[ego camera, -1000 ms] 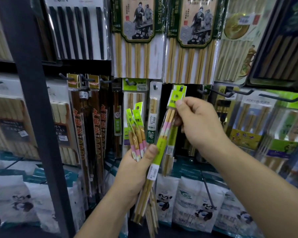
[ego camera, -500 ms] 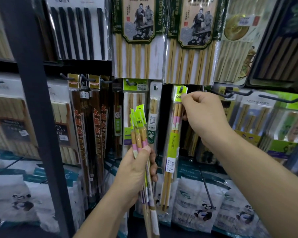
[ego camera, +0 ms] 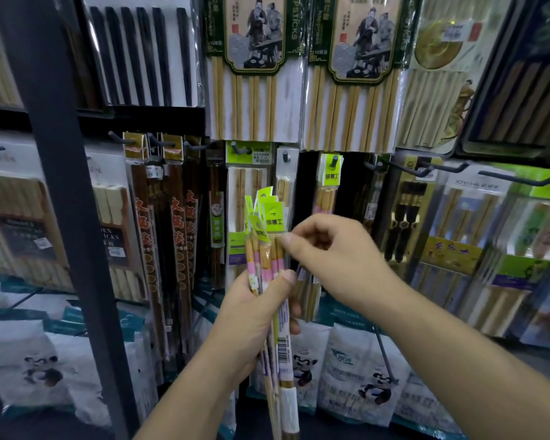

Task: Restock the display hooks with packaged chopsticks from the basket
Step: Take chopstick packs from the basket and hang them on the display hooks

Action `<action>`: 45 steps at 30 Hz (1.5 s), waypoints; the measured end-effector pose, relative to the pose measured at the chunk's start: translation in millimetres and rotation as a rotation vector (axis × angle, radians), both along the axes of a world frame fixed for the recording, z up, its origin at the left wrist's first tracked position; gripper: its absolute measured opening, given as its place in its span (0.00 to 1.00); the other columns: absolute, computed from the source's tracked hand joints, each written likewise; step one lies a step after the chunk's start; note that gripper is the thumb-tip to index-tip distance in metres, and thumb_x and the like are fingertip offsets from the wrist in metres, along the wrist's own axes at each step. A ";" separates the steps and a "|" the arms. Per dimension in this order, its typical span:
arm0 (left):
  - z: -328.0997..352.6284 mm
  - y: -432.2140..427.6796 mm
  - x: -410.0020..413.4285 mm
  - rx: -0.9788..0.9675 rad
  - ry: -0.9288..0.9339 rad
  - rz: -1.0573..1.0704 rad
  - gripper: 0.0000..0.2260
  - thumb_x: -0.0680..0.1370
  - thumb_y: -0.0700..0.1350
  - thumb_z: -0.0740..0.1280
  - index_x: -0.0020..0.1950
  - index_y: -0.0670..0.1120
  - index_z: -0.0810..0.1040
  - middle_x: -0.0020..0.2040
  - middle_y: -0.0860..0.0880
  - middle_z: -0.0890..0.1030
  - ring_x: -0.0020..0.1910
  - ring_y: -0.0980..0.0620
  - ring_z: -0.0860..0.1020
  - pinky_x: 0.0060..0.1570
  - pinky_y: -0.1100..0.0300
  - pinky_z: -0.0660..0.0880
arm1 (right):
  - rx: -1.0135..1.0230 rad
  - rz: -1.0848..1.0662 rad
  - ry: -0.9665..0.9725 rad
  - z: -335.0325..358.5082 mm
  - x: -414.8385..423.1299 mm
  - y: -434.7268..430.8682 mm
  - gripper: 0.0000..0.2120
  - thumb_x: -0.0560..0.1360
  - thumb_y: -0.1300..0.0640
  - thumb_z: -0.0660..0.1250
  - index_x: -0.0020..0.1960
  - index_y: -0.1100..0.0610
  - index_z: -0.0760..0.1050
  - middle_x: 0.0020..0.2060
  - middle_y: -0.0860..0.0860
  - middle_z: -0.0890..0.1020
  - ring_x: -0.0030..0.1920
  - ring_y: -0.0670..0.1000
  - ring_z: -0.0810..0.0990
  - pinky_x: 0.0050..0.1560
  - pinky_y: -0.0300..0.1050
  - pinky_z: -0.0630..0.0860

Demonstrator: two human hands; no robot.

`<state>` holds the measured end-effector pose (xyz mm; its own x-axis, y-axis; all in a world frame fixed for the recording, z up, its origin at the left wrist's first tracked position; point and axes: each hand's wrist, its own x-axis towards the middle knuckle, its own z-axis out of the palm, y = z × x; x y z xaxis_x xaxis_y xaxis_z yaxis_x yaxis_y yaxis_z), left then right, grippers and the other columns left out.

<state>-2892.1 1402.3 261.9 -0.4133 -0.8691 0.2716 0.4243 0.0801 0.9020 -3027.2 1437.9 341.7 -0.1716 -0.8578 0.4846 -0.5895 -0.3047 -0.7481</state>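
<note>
Lime-green header cards [ego camera: 272, 214] top the bundle of chopstick packs [ego camera: 269, 258], which the left hand [ego camera: 254, 319] grips upright, thumb across the front; the packs' lower ends run off the bottom edge. The right hand [ego camera: 331, 252] meets the bundle's top with curled fingers (thumb hidden, so a pinch cannot be confirmed). Just behind, a matching pack [ego camera: 329, 192] hangs from a hook [ego camera: 334, 161], its lower half covered by the right hand. Panda-printed bags [ego camera: 365, 376] lie below.

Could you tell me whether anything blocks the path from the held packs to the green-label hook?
Nothing visible does. The hook pokes free through the hung pack, above and right of the bundle that the left hand holds.
</note>
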 end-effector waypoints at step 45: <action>-3.8 -3.4 6.2 0.083 0.055 0.048 0.17 0.70 0.56 0.75 0.49 0.45 0.80 0.37 0.47 0.82 0.36 0.47 0.82 0.35 0.52 0.82 | -0.199 -0.222 -0.377 31.0 -11.4 -7.7 0.16 0.81 0.52 0.66 0.38 0.61 0.77 0.33 0.57 0.83 0.32 0.49 0.79 0.35 0.45 0.76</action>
<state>-2885.9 1398.9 258.1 -0.3575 -0.9079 0.2191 0.4709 0.0274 0.8818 -3038.5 1430.2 372.7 -0.5351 -0.6776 0.5045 -0.3557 -0.3609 -0.8621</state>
